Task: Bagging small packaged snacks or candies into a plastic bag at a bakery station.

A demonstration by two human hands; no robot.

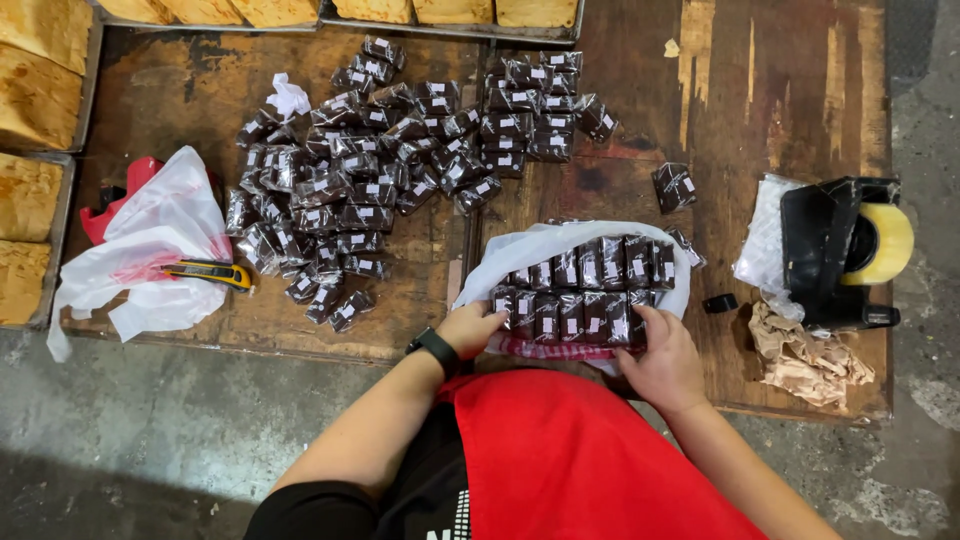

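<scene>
A: Dark, clear-wrapped packets (585,290) stand in two neat rows inside an opened white plastic bag (545,245) at the near edge of the wooden table (790,110).

B: Head view, hands?

A: Left hand (472,328) curls over the left end of the front row; right hand (665,358) presses the row's right end. Both grip packets, fingers partly closed, squaring the block between them.

B: Portion completed?

A: Two rows are bagged; whether more lie beneath cannot be told from above. A far larger loose heap of packets (370,170) lies well apart on the table's left half, one stray packet (674,186) to the right, so most packing appears to remain.

B: Other items?

A: Yellow utility knife (208,272) on a second white bag (160,250) at left; tape dispenser (840,250) at right.
</scene>
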